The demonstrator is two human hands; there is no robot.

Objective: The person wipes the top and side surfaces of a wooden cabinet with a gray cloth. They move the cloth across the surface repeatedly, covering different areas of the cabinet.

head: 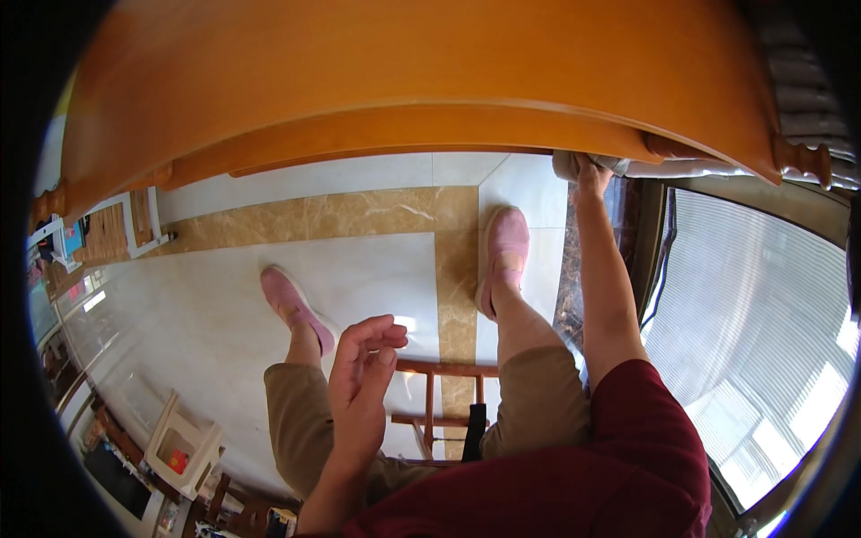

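My left hand (366, 363) is raised over my lap, its fingers curled loosely with nothing between them. To the right, my right arm reaches forward to the underside of a varnished wooden headboard or similar furniture panel (430, 60). There my right hand (592, 176) grips a grey-brown cloth (565, 165) below the panel's lower edge; the fingers are partly hidden by the wood and the cloth. A turned wooden finial (804, 158) sticks out at the panel's right end.
A window or glass door with a ribbed covering (753, 289) stands at the right. Under me is a wooden chair frame (430, 366). A white metal frame (128, 225) stands at the left, a beige plastic stool (175, 447) at the lower left. Tiled floor (377, 269) lies around my pink shoes.
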